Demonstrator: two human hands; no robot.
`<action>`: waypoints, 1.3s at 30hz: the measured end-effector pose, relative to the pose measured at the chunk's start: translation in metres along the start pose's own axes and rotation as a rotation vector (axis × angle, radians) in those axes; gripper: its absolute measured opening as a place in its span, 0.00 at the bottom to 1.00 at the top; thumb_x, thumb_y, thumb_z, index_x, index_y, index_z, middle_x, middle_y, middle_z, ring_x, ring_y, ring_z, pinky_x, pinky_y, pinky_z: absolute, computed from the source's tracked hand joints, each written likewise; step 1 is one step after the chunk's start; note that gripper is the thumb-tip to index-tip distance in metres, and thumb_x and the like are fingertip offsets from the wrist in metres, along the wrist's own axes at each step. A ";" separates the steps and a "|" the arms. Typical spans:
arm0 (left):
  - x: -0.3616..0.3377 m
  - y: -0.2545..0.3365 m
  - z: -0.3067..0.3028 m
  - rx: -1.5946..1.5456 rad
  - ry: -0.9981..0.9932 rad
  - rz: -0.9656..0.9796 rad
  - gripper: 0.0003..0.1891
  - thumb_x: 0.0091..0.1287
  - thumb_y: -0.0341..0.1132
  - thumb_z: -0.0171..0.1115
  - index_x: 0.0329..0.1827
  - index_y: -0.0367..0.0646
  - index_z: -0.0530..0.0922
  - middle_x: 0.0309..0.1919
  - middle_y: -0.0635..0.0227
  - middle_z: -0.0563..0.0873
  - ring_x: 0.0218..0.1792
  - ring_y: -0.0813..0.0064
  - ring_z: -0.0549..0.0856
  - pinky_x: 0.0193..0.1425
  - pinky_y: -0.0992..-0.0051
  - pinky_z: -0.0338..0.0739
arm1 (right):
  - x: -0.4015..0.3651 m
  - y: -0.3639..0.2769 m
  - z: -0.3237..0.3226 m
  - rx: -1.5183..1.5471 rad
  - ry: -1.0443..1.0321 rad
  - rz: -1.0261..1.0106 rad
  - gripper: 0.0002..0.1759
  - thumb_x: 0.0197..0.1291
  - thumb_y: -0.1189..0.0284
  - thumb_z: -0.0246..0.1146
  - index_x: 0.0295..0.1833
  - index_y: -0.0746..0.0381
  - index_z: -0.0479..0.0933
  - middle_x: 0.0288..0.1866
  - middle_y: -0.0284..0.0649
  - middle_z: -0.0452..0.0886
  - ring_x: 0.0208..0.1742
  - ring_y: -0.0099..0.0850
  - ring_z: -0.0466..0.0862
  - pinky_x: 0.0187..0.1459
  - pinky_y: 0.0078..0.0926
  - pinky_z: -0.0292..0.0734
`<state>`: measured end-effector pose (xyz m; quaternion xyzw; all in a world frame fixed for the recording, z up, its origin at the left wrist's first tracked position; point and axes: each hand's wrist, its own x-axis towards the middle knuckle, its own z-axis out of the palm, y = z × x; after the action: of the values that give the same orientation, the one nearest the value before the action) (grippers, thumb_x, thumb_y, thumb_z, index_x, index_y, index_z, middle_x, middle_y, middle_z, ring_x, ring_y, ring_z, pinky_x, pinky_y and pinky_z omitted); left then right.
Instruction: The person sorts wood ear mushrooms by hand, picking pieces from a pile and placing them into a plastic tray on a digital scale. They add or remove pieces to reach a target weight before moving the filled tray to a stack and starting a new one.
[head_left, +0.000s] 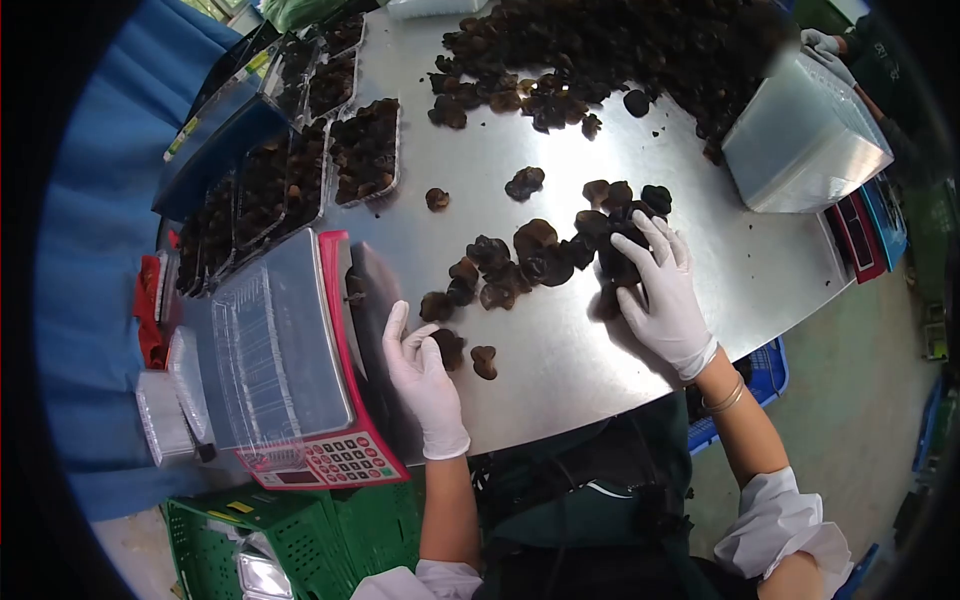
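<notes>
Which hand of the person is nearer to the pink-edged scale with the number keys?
The left. The left hand is close beside the scale, off its right edge; the right hand is farther away, at the dark, curled pieces.

Dark brown, ruffled fungus pieces (537, 250), loosely scattered and clustered on shiny metal, some lying singly

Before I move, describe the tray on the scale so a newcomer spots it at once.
On the metal table, find the pink-edged scale beside the left hand. The clear tray lies on top of it. Unlike the trays just beyond, filled with dark pieces, this one shows nothing inside.
</notes>
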<state>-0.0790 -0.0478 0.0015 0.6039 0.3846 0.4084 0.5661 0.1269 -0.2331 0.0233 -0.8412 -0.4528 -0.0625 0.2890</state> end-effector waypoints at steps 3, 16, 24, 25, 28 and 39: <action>-0.002 -0.001 0.001 0.039 -0.001 0.011 0.27 0.69 0.15 0.48 0.72 0.35 0.66 0.68 0.62 0.72 0.53 0.76 0.79 0.64 0.75 0.74 | 0.015 -0.021 0.012 0.100 0.058 -0.204 0.30 0.47 0.80 0.64 0.60 0.58 0.76 0.61 0.44 0.77 0.64 0.47 0.73 0.67 0.50 0.64; 0.000 -0.010 -0.008 -0.024 0.034 0.066 0.25 0.65 0.12 0.51 0.66 0.35 0.74 0.70 0.59 0.71 0.51 0.77 0.80 0.63 0.75 0.76 | 0.045 -0.056 0.034 0.649 -0.162 -0.022 0.17 0.63 0.74 0.63 0.58 0.53 0.80 0.44 0.33 0.81 0.49 0.29 0.81 0.61 0.30 0.70; -0.007 -0.005 -0.008 0.003 -0.059 0.144 0.23 0.65 0.16 0.57 0.65 0.36 0.75 0.68 0.60 0.74 0.58 0.72 0.78 0.69 0.70 0.71 | 0.028 -0.050 -0.009 1.455 -0.284 0.597 0.19 0.74 0.67 0.58 0.65 0.64 0.73 0.45 0.28 0.78 0.44 0.17 0.76 0.46 0.17 0.72; -0.012 0.001 -0.011 -0.002 -0.071 0.146 0.23 0.65 0.16 0.57 0.65 0.36 0.75 0.68 0.60 0.74 0.58 0.72 0.78 0.69 0.70 0.71 | 0.022 -0.054 -0.018 1.450 -0.205 0.608 0.18 0.75 0.68 0.56 0.65 0.65 0.72 0.44 0.29 0.78 0.41 0.18 0.76 0.45 0.20 0.72; -0.024 0.016 -0.017 0.588 -0.126 0.345 0.28 0.63 0.23 0.64 0.68 0.39 0.73 0.69 0.56 0.72 0.67 0.61 0.72 0.75 0.62 0.64 | -0.022 -0.032 -0.057 1.062 0.024 0.516 0.15 0.71 0.78 0.55 0.59 0.68 0.76 0.47 0.40 0.82 0.46 0.27 0.80 0.50 0.26 0.76; -0.014 0.009 0.037 0.793 -0.300 0.380 0.47 0.60 0.29 0.69 0.82 0.44 0.52 0.78 0.43 0.53 0.79 0.42 0.53 0.81 0.48 0.48 | -0.086 0.032 -0.102 0.047 0.251 0.479 0.18 0.61 0.71 0.66 0.57 0.63 0.80 0.63 0.49 0.77 0.67 0.44 0.74 0.70 0.38 0.65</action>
<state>-0.0496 -0.0755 0.0085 0.8859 0.3075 0.2346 0.2559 0.1183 -0.3645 0.0618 -0.9031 -0.2029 -0.0856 0.3686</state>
